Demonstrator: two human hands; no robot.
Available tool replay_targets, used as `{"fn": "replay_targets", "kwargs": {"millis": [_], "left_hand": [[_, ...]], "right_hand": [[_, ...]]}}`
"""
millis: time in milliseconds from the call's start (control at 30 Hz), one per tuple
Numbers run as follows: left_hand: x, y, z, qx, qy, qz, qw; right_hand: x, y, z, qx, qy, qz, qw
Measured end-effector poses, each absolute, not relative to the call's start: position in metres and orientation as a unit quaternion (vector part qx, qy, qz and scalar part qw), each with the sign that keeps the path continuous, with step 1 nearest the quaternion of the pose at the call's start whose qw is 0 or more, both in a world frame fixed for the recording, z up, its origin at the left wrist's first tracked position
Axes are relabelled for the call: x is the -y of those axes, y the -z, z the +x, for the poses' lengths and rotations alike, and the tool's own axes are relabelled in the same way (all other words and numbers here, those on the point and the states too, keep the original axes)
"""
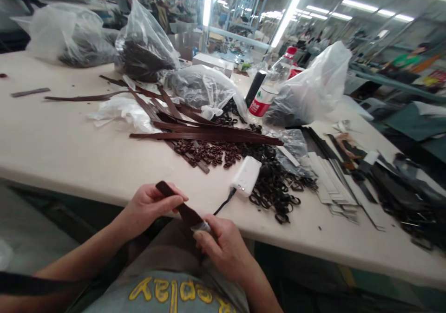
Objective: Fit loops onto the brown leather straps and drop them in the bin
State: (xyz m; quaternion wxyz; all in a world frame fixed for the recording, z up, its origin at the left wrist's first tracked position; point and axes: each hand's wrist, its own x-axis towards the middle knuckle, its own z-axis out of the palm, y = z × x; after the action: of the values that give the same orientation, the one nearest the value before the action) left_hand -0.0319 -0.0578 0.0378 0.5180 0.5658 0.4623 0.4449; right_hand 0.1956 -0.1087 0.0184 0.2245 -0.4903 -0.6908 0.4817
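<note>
My left hand (149, 206) and my right hand (223, 248) both grip one dark brown leather strap (181, 208) just in front of the table's near edge, above my lap. The left fingers pinch its upper end. The right fingers close round its lower end, where a small metal piece (201, 227) shows. On the table beyond lie more brown straps (209, 134) and a heap of small brown loops (212, 154).
A white power bank (246, 176) with a black cable sits near the edge, beside a pile of black rings (278, 190). Plastic bags (144, 48), a bottle (270, 90) and grey and black strips (334, 178) cover the beige table (62, 141). Other people work far behind.
</note>
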Motion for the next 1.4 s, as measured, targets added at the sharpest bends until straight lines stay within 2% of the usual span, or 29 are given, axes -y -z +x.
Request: {"fn": "replay_targets", "kwargs": {"millis": [167, 333, 500, 667, 767, 833, 1000, 1167, 1267, 1400], "left_hand": [[0.067, -0.035, -0.019, -0.424, -0.404, 0.676, 0.447], [0.065, -0.03, -0.018, -0.427, -0.41, 0.69, 0.416], [0.063, -0.025, -0.013, -0.433, -0.392, 0.688, 0.431], [0.06, -0.027, -0.017, -0.411, -0.314, 0.719, 0.465], [0.062, -0.032, -0.019, -0.418, -0.268, 0.687, 0.53], [0.066, -0.03, -0.016, -0.423, -0.253, 0.628, 0.602], [0.073, -0.005, -0.001, -0.424, -0.282, 0.521, 0.685], [0.075, 0.007, 0.008, -0.407, -0.307, 0.485, 0.711], [0.077, 0.009, 0.011, -0.388, -0.322, 0.48, 0.717], [0.076, 0.007, 0.008, -0.387, -0.33, 0.539, 0.672]], "right_hand": [[0.111, -0.025, 0.196, 0.674, -0.507, -0.496, 0.207], [0.118, -0.037, 0.209, 0.664, -0.525, -0.497, 0.189], [0.127, -0.04, 0.223, 0.655, -0.537, -0.501, 0.178], [0.134, -0.033, 0.248, 0.653, -0.542, -0.511, 0.138], [0.134, -0.024, 0.258, 0.686, -0.478, -0.534, 0.126], [0.132, -0.015, 0.256, 0.712, -0.433, -0.532, 0.152], [0.122, 0.009, 0.229, 0.773, -0.267, -0.488, 0.305], [0.109, 0.021, 0.211, 0.83, -0.12, -0.421, 0.346], [0.103, 0.031, 0.213, 0.854, -0.036, -0.397, 0.333], [0.1, 0.049, 0.22, 0.872, 0.058, -0.378, 0.306]]}}
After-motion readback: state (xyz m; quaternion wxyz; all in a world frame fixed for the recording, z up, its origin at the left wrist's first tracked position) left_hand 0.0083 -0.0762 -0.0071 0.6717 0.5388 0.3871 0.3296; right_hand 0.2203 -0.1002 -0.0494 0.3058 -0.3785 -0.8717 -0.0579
